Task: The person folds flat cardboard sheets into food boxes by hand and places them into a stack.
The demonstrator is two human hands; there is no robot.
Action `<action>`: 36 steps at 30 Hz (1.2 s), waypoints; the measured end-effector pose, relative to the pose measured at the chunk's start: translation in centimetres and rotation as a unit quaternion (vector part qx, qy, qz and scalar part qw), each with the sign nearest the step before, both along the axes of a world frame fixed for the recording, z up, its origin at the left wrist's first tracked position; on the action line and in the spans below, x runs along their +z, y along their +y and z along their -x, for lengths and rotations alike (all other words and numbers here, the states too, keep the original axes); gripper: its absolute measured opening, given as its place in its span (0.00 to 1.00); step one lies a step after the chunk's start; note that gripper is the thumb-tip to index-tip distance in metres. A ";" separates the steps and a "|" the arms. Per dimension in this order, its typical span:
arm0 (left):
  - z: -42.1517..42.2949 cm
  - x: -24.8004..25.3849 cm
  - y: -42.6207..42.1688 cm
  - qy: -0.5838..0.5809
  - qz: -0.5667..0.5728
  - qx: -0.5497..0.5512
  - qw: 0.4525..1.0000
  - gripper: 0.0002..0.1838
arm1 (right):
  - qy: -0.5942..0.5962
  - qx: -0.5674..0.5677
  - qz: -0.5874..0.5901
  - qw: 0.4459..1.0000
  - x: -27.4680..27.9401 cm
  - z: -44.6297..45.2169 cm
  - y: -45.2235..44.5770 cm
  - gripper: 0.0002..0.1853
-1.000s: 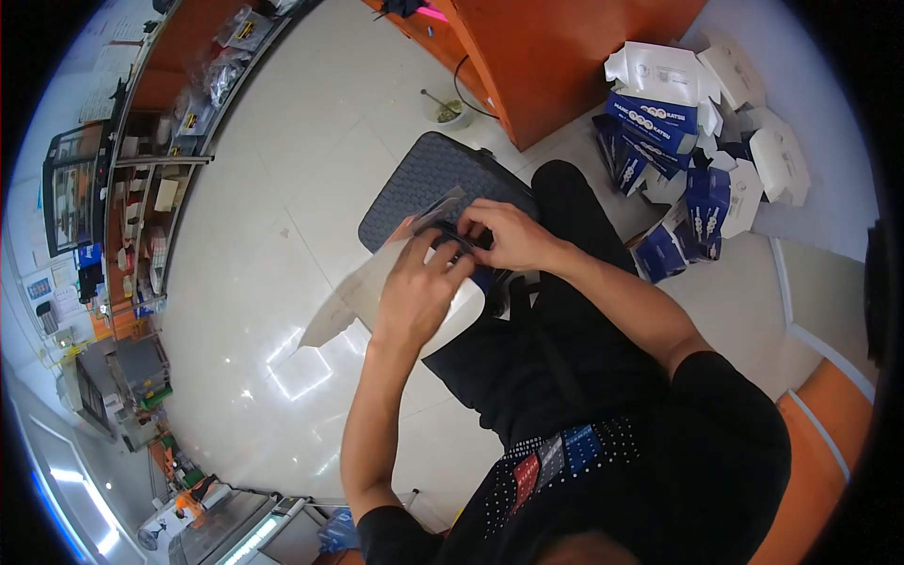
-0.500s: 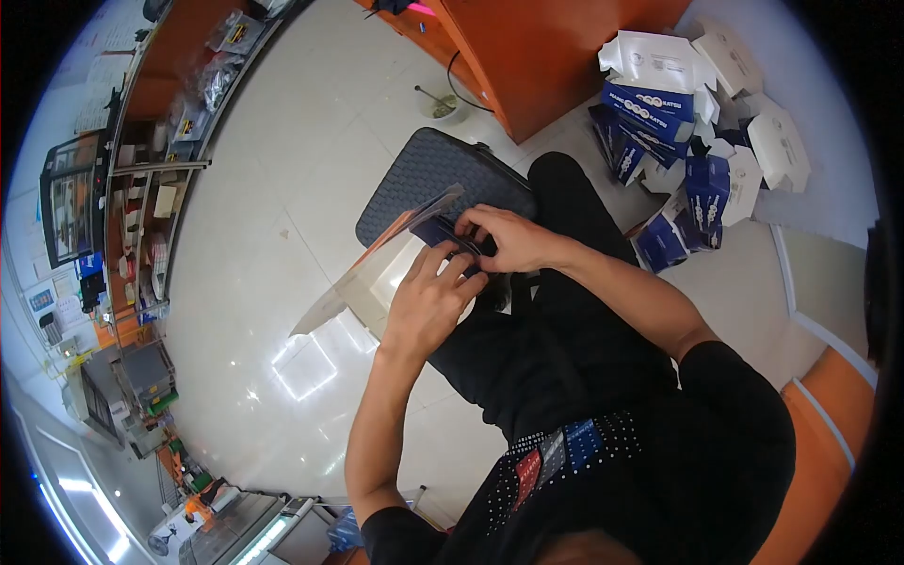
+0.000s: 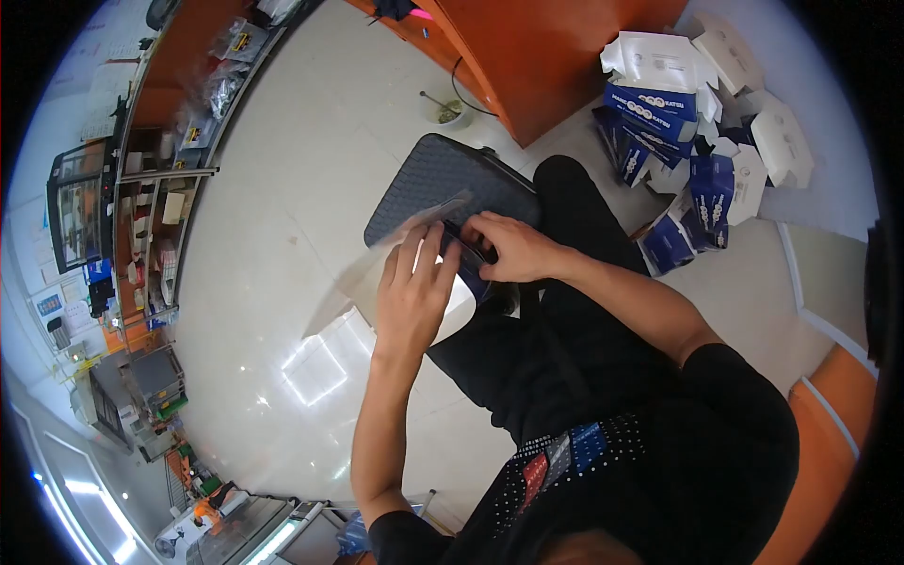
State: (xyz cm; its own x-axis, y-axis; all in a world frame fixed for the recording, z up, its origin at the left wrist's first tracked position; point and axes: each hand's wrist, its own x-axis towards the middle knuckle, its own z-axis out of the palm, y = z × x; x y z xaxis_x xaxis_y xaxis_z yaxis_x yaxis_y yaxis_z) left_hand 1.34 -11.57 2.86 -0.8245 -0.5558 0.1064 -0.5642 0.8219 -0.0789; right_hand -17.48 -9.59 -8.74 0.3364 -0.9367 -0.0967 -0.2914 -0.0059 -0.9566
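Observation:
A part-folded cardboard box, white inside and dark blue outside, sits over my lap and in front of the dark textured stool. My left hand lies across its near left side, fingers long and bent over the board at the tips. Opposite it, my right hand grips the blue side with thumb and fingers. A thin flap of the box sticks out to the left, smeared by motion. My fingers hide the folds between the two hands.
A heap of blue and white boxes lies on the floor at upper right, beside an orange cabinet. A small white pot stands beyond the stool. Shelves line the left. Far off at lower left is a person in orange.
My left hand has turned flatter and its fingers now reach over the box wall. The flap has swung and blurred. My right hand stays at the blue side, slightly shifted.

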 end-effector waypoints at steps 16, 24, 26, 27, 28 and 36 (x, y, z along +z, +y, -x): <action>-0.5 -0.8 -1.1 0.012 -0.034 -0.044 0.998 0.09 | 0.055 -0.136 0.140 0.979 1.0 -1.8 -2.1 0.08; -1.0 -0.7 -1.2 -0.034 0.003 0.027 0.999 0.13 | 0.026 -0.080 0.160 0.984 -0.3 -2.3 -2.3 0.10; -0.9 -0.4 -1.4 -0.034 0.011 0.018 0.999 0.10 | 0.036 -0.084 0.175 0.980 -0.2 -2.4 -2.3 0.13; -0.8 -0.4 -1.4 -0.038 0.000 0.018 0.999 0.10 | 0.041 -0.086 0.182 0.979 -0.1 -2.5 -2.2 0.14; -0.7 -0.5 -1.4 -0.041 -0.010 0.018 0.999 0.09 | 0.050 -0.083 0.186 0.978 0.2 -2.6 -2.1 0.14; -0.5 -0.5 -2.0 -0.039 -0.037 -0.004 0.999 0.05 | 0.118 -0.055 0.222 0.966 1.3 -2.6 -1.6 0.20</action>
